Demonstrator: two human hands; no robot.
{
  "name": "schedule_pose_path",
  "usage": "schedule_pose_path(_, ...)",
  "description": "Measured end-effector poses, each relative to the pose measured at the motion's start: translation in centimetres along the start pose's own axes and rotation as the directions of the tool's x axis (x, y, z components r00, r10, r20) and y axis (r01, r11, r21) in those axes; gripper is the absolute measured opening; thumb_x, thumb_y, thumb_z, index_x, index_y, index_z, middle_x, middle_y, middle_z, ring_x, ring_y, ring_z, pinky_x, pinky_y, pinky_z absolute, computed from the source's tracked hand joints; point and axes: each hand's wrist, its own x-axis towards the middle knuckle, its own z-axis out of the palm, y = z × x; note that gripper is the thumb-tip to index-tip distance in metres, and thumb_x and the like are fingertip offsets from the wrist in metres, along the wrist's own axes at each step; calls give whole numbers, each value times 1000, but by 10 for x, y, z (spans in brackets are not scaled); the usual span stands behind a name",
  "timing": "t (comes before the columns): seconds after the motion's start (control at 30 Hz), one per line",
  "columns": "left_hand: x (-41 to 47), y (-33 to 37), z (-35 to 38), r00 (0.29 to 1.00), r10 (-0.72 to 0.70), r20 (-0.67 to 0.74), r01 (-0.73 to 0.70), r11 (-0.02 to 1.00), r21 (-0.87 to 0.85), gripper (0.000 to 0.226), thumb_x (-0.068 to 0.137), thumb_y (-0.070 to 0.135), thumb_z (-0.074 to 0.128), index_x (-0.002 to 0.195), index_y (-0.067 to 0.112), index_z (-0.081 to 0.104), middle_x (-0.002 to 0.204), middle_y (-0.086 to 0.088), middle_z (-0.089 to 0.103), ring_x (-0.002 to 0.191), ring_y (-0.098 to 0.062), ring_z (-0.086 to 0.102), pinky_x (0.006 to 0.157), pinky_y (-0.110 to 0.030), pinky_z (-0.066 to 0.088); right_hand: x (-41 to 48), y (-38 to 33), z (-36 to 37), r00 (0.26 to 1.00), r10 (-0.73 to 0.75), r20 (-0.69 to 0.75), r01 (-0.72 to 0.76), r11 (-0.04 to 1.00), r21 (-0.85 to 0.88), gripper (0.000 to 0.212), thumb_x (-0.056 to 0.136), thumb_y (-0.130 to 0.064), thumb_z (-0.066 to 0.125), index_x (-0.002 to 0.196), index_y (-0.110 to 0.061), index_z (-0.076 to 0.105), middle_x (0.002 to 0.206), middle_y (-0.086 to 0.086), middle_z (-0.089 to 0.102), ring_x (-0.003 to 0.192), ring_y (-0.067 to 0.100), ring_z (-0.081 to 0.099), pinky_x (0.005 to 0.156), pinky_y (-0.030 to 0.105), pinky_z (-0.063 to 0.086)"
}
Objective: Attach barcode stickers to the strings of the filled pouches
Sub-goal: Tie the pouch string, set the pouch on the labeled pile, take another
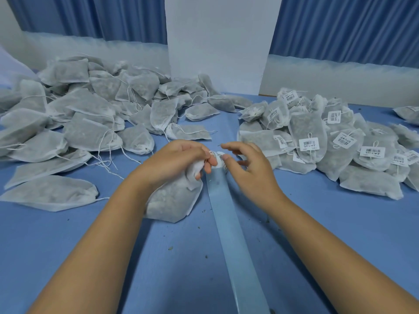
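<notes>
Two bare forearms frame a pale blue backing strip [229, 223] that runs from the near edge of the blue table [340, 234] up to the hands, probably laid lengthwise so each label comes off at its far end. The left hand [179, 159] is curled round the gathered neck of a filled pouch [174, 200], whose body rests on the table just left of the strip. This hold likely keeps the string close to the label, though the string itself is too blurred to trace. A curled barcode sticker [218, 155] sits at the strip's tip between both hands. The right hand [249, 168] has loose, spread fingers and grips nothing, its thumb tip touching the sticker. Unlabelled pouches [90, 114] are heaped at left and labelled pouches [328, 141] at right, which separates pending work from finished.
</notes>
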Motion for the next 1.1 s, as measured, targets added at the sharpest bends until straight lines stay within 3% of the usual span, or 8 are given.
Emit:
schedule_pose_path(0.17,2,-3,-2,999,3,-36,-3,1000,-15,27,83,23,51,72,22,75,74,-2,71,59,-14,54,65,-18,49,-2,-13,-3,995,-98,-27,99,994,51,30,84,-5,69,80,-35,66,91,-8,62,88,6,58,81,28,48)
schedule_pose_path(0.27,2,-2,-1,1000,12,0,-12,1000,-2,28,89,19,50,73,19,73,76,-4,70,61,-12,56,72,-23,48,-3,-17,-2,996,-33,87,25,995,96,20,84,-8,73,81,-27,72,89,1,64,83,10,60,73,24,48)
schedule_pose_path(0.37,2,-1,0,1000,13,-1,-13,1000,12,32,93,17,49,70,19,72,77,-11,69,62,-11,57,76,-28,46,-3,-17,-2,996,15,83,-28,988,150,13,84,-9,74,83,-22,74,91,5,66,79,9,58,68,17,41)
schedule_pose_path(0.57,1,1,2,1000,12,25,-12,1000,12,37,98,16,47,70,18,71,76,-7,70,60,-13,56,73,-21,49,-2,-18,-6,993,9,115,-30,983,184,10,86,-9,72,82,-17,78,87,1,69,75,5,57,67,13,40)
schedule_pose_path(0.7,1,2,3,999,28,28,-28,1000,-7,38,98,13,46,69,17,70,74,-6,69,59,-13,55,70,-19,49,-3,-18,-5,986,30,164,-64,976,208,10,88,-12,71,80,-15,76,86,2,71,77,13,59,67,19,42)
schedule_pose_path(0.77,1,2,4,1000,27,11,-27,999,-18,33,97,11,49,72,16,71,77,-5,71,60,-13,56,68,-19,49,-2,-17,-5,990,32,139,-62,975,213,17,88,-7,69,75,-18,72,85,2,69,70,5,56,64,18,41)
schedule_pose_path(0.97,5,-1,5,993,-5,-121,20,993,117,22,91,17,66,75,27,77,109,11,72,105,-4,65,107,-28,41,-2,-18,-5,992,19,123,-41,983,180,19,89,-1,58,74,-13,60,66,-19,56,58,-2,49,55,9,37)
schedule_pose_path(1.1,4,-2,4,992,-14,-127,33,989,146,18,92,18,64,79,21,75,93,-2,75,87,-6,65,89,-23,44,-4,-19,-3,991,20,131,-48,974,220,20,84,-5,72,77,-15,57,79,-5,62,73,5,57,64,19,45)
